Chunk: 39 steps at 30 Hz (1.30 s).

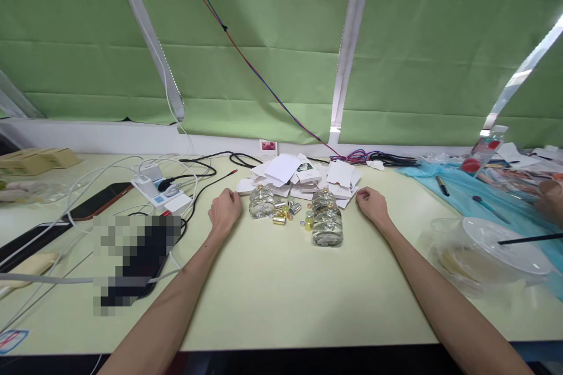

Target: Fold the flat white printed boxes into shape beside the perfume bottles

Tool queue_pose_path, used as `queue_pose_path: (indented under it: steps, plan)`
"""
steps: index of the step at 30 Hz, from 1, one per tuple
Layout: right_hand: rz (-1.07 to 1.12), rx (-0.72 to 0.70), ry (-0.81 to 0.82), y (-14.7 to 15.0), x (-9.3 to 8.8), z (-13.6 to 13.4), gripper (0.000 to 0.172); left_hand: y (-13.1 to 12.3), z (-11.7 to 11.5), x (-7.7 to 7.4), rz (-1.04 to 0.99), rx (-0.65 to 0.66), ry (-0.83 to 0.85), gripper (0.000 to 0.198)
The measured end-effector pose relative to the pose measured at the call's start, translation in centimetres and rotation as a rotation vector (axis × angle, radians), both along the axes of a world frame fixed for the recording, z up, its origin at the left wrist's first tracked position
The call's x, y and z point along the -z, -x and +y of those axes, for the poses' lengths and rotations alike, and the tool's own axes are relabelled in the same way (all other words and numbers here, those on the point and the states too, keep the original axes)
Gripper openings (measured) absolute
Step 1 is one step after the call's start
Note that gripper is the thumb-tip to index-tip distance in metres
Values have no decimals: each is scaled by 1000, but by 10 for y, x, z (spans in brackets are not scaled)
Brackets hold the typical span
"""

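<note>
My left hand [225, 209] rests on the table in a loose fist, left of a few clear glass bottles [262, 204]. Over on the other side, my right hand [372, 205] lies with curled fingers beside the white papers; nothing shows in either hand. A second row of clear glass bottles [328, 228] stands nearer to my right hand. Between the two groups are several small gold and silver caps [279, 220] and a small yellow bottle [309, 221]. Behind them spreads a pile of white folded cartons and papers [281, 169].
At left lie a white power strip [160, 190], tangled cables, a dark phone [105, 199] and a partly pixelated dark device [149, 258]. At right are a lidded plastic bowl [497, 246], a blue plastic sheet [440, 179], a clear bottle [484, 149] and another person's blurred hand [552, 202].
</note>
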State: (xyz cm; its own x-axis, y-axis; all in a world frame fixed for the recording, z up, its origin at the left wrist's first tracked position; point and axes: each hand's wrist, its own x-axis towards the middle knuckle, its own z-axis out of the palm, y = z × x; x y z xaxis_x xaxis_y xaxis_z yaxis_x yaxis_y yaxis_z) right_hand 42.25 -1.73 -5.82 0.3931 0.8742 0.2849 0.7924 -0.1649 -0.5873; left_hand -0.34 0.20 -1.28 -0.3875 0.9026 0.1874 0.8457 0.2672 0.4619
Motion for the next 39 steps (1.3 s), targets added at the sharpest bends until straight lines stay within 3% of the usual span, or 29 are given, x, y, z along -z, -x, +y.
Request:
queue_pose_path:
  steps: [39]
  plan:
    - [-18,-13,6,3,-4,-2,20,-1,-4,-3,-22,-3,-18,24]
